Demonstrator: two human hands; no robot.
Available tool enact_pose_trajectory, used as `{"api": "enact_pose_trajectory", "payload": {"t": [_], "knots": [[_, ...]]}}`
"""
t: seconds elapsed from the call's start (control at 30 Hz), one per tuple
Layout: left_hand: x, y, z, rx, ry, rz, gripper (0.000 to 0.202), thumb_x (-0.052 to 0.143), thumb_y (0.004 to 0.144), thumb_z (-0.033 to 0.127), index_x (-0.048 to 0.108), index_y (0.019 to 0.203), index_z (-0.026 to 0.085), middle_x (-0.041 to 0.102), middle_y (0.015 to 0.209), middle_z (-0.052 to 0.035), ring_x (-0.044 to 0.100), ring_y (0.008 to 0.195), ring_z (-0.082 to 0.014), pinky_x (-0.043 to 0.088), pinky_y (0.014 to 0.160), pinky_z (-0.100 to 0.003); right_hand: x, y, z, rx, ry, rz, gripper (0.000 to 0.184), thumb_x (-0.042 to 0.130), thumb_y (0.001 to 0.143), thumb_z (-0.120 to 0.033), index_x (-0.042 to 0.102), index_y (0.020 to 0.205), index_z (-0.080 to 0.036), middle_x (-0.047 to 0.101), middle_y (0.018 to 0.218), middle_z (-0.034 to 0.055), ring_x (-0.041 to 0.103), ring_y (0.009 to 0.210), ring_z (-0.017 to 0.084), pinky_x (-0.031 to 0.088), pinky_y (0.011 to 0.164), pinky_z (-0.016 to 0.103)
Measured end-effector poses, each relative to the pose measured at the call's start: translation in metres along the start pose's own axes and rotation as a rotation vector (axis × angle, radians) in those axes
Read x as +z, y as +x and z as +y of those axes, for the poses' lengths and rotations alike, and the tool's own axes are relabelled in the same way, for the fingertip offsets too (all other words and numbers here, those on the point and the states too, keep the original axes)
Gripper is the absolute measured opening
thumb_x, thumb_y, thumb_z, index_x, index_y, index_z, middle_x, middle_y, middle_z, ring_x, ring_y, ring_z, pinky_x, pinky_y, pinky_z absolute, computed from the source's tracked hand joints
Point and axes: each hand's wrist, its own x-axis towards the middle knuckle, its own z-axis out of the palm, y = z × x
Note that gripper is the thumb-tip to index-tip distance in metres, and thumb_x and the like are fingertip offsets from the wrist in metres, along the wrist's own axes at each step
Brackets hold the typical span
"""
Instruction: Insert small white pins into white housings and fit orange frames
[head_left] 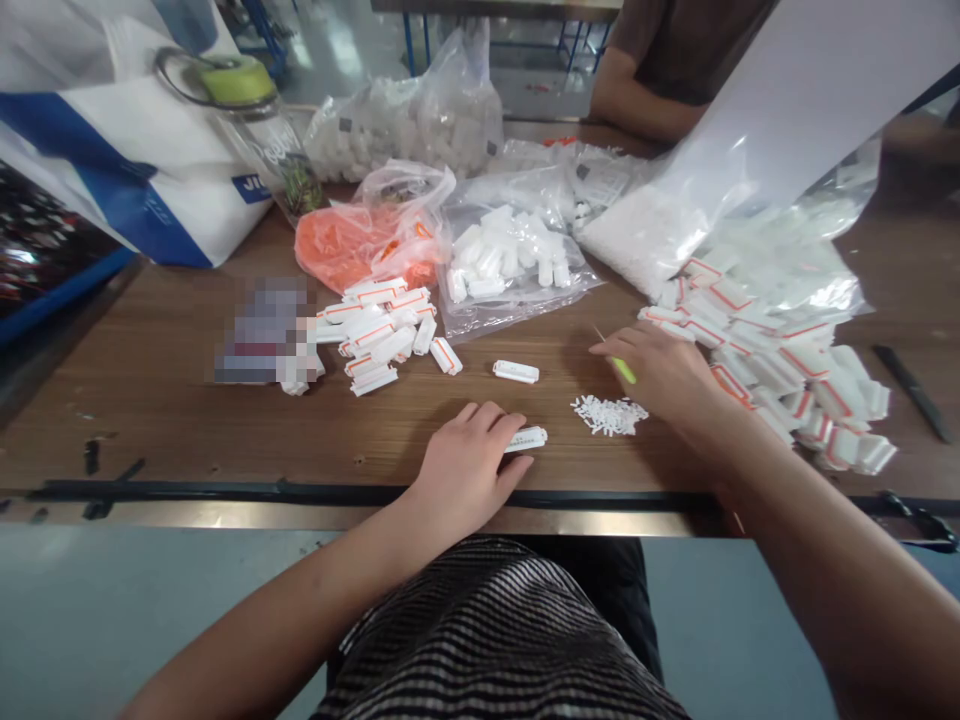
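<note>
My left hand (469,465) rests by the front edge of the table, its thumb and fingers closed around a small white plastic housing (529,439) with printing on it. Another white housing (516,372) lies just beyond, apart from the hand. In my right hand (667,370) is a thin pick-like tool with a yellow-green handle (623,371); a fine tip sticks out past the fingers. Below that hand is a small heap of tiny white plastic pieces (611,415). To its right spreads a pile of white housings with orange edging (780,345).
More housings (382,330) lie at left-centre, before an orange bag (360,245) and a clear bag of white parts (506,250). A tilted bag of tiny white pieces (652,230), a bottle (262,135) and a dark strip (913,392) surround them. Another person's arm (645,105) rests opposite.
</note>
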Motion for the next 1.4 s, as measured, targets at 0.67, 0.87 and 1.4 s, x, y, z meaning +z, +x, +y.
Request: {"api": "enact_pose_trajectory", "payload": {"t": [0.67,0.87,1.4], "knots": [[-0.007,0.031,-0.018,-0.230,-1.114,-0.299,0.037,0.059,0.088,0.043,0.057,0.113,0.016,0.057,0.076,0.0012,0.052,0.057,-0.0096,0.044,0.045,-0.020,-0.050,-0.059,0.046,0.617,0.166,-0.192,0.021,0.061,0.076,-0.038,0.075,0.072,-0.023,0.072,0.067,0.0001,0.062,0.061,0.018,0.039,0.056,0.027],[-0.011,0.035,-0.022,-0.307,-1.251,-0.329,0.033,0.065,0.083,0.044,0.059,0.099,0.016,0.056,0.077,0.0013,0.054,0.059,-0.0084,0.044,0.045,-0.017,-0.047,-0.056,0.030,0.564,0.089,-0.293,0.018,0.059,0.075,-0.033,0.075,0.070,-0.025,0.074,0.071,0.0011,0.063,0.064,0.019,0.037,0.058,0.028],[-0.006,0.035,-0.024,-0.323,-1.378,-0.348,0.034,0.066,0.085,0.042,0.055,0.105,0.018,0.068,0.097,-0.0060,0.063,0.067,-0.0113,0.047,0.052,-0.020,-0.051,-0.055,0.016,0.851,0.309,-0.020,0.019,0.065,0.065,-0.038,0.071,0.068,-0.020,0.062,0.052,-0.0006,0.054,0.049,0.014,0.037,0.048,0.026]]}}
